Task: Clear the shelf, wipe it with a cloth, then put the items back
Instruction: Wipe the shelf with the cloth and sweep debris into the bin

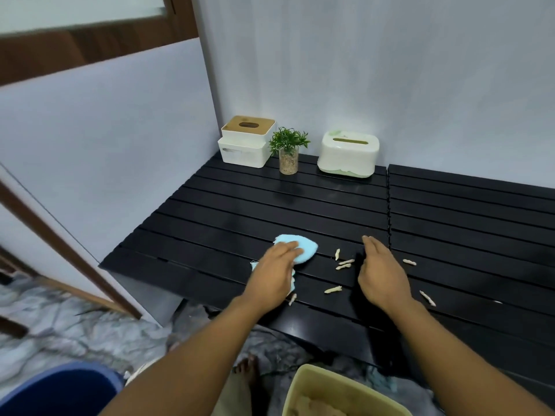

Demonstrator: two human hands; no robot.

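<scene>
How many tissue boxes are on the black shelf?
2. The wooden-lidded tissue box stands in the back left corner; the rounded white tissue box stands right of the potted plant.

Cloth (300,247) lies on the shelf (240,211) front, left of scattered scraps (345,262); plant (289,151) stands behind.

You get one wide-angle view from your head, looking forward and steeply down onto the black slatted shelf (270,211) toward the wall corner (211,109). It sits close: your left hand (274,271) and right hand (381,274) reach in from the bottom edge.
</scene>
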